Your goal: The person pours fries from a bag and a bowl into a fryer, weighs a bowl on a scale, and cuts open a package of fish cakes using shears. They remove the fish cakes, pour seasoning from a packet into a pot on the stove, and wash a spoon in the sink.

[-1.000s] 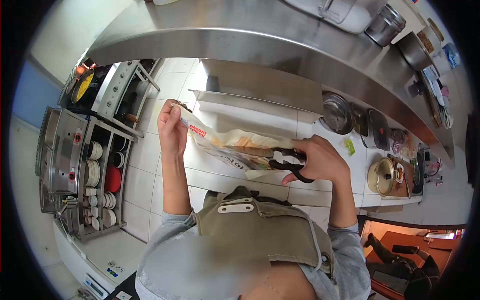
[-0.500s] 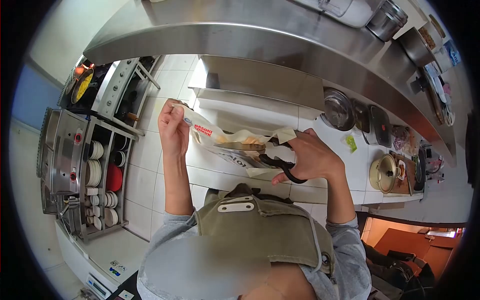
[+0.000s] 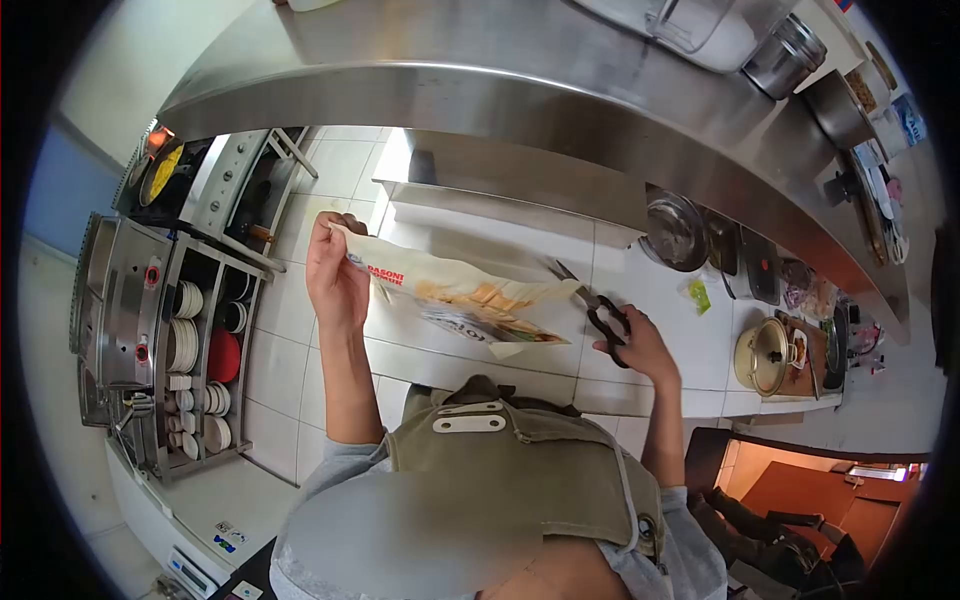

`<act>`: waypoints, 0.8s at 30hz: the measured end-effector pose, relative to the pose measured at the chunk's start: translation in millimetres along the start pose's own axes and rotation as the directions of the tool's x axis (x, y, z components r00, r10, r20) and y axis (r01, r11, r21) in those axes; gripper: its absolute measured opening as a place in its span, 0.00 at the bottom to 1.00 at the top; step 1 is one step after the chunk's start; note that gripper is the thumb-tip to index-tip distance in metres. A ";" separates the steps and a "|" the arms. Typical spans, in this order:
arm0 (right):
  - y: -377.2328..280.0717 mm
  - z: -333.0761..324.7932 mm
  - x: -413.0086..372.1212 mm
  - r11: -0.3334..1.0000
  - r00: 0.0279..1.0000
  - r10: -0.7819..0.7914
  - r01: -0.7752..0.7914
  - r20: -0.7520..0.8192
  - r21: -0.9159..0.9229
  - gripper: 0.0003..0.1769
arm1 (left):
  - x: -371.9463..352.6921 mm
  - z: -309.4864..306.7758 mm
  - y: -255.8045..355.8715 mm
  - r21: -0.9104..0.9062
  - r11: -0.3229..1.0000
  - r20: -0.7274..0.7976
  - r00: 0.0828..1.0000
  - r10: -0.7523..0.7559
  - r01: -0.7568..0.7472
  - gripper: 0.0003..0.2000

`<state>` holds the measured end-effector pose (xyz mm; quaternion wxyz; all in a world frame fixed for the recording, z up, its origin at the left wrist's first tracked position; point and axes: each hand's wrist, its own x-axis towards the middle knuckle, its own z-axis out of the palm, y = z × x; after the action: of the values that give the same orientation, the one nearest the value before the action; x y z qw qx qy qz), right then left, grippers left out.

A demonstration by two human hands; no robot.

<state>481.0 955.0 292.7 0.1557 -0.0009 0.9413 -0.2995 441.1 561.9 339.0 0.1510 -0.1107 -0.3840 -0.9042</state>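
Note:
My left hand (image 3: 338, 275) pinches one end of a cream plastic food packet (image 3: 470, 285) with red lettering and a picture of tan food on it. The packet hangs stretched sideways over the white tiled counter (image 3: 480, 375), its far end loose. My right hand (image 3: 645, 345) grips black-handled scissors (image 3: 607, 325) by the finger loops. Their blades point up and left, just beyond the packet's right end, and seem apart from it. Whether anything is inside the packet, I cannot see.
A steel shelf (image 3: 420, 95) runs above the counter. At the right are a glass bowl (image 3: 675, 235), a small green packet (image 3: 698, 294), a lidded pot (image 3: 762, 360) and a cutting board (image 3: 808, 370). A stove (image 3: 225, 185) and a rack of plates (image 3: 183, 345) stand at the left.
My right hand with the scissors has moved right, away from the packet, and the blades now show. The packet's right end is no longer held there. My left hand has shifted slightly left and down.

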 end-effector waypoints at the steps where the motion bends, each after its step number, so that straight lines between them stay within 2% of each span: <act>1: 10.7 15.5 -0.2 1.000 1.000 0.009 -0.009 0.001 0.001 0.38 | -1.1 2.6 -1.0 -0.002 1.000 0.000 1.000 -0.009 0.009 0.05; 3: 25.3 41.3 -0.1 0.980 0.959 -0.084 0.030 -0.272 -0.194 0.38 | -1.9 11.0 -0.9 0.044 0.999 -0.036 0.999 0.009 -0.008 0.07; 5: 26.6 52.3 1.4 0.978 0.967 -0.015 -0.039 -0.255 -0.206 0.39 | -2.0 15.0 -0.6 0.054 0.999 -0.005 1.000 0.004 -0.003 0.06; 7: 27.6 59.7 2.2 0.979 0.962 -0.118 0.072 -0.245 -0.190 0.39 | -4.5 12.3 2.7 0.071 0.997 -0.024 1.000 0.001 0.001 0.06; 9: 1.8 53.3 -6.1 0.969 0.966 -0.124 0.068 -0.229 -0.239 0.36 | -6.0 8.5 6.3 0.088 0.996 -0.030 1.000 0.001 0.002 0.06; 11: -31.6 41.5 -9.9 0.934 0.878 -0.344 0.283 -0.334 -0.218 0.31 | -7.2 5.9 9.8 0.118 0.993 -0.050 0.999 0.014 -0.008 0.07; 12: -52.9 30.7 -14.3 0.934 0.878 -0.344 0.284 -0.334 -0.215 0.31 | -7.7 7.9 13.2 0.141 0.990 -0.091 0.996 0.014 -0.001 0.07; 13: -75.5 18.2 -20.2 0.870 0.830 -0.459 0.492 -0.317 0.028 0.27 | -7.8 8.6 16.6 0.145 0.989 -0.092 0.996 0.012 0.001 0.07; 14: -92.5 12.5 -24.8 0.714 0.759 -0.560 0.645 -0.331 0.271 0.23 | -8.2 8.3 20.4 0.231 0.973 -0.078 0.997 0.016 0.003 0.06; 15: -104.0 13.2 -27.5 0.715 0.761 -0.558 0.643 -0.330 0.275 0.23 | -8.4 8.3 24.6 0.316 0.949 -0.063 0.998 0.018 0.003 0.06; 16: -114.1 15.3 -29.4 0.667 0.695 -0.644 0.715 -0.320 0.209 0.19 | -8.2 9.8 29.7 0.480 0.877 -0.049 0.998 0.046 -0.017 0.06; 17: -122.3 19.8 -29.6 0.609 0.621 -0.723 0.780 -0.303 0.144 0.16 | -5.9 9.0 38.4 0.762 0.642 0.030 0.996 0.087 -0.079 0.07; 18: -124.2 32.0 -24.5 0.613 0.616 -0.685 0.776 -0.390 0.151 0.12 | -6.3 17.0 42.9 0.903 0.386 0.142 0.978 0.151 -0.190 0.08; 19: -122.3 35.1 -23.4 0.613 0.619 -0.684 0.775 -0.386 0.155 0.12 | -5.3 41.1 50.6 0.955 0.092 0.263 0.948 0.179 -0.282 0.09; 21: -121.7 38.1 -20.7 0.668 0.653 -0.663 0.737 -0.365 0.104 0.12 | -10.1 89.1 62.4 0.824 -0.230 0.532 0.847 -0.004 -0.518 0.11; 23: -124.2 40.9 -20.4 0.660 0.657 -0.653 0.738 -0.377 0.144 0.11 | -16.1 121.7 55.8 0.724 -0.117 0.640 0.726 -0.252 -0.679 0.09; 24: -125.1 43.0 -21.5 0.655 0.665 -0.634 0.733 -0.393 0.183 0.11 | -16.8 120.6 50.3 0.730 -0.118 0.634 0.731 -0.253 -0.673 0.09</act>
<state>502.6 830.2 336.4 -0.1145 -0.2890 0.8182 -0.4836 484.9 619.7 449.1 0.2087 -0.3128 -0.9079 -0.1853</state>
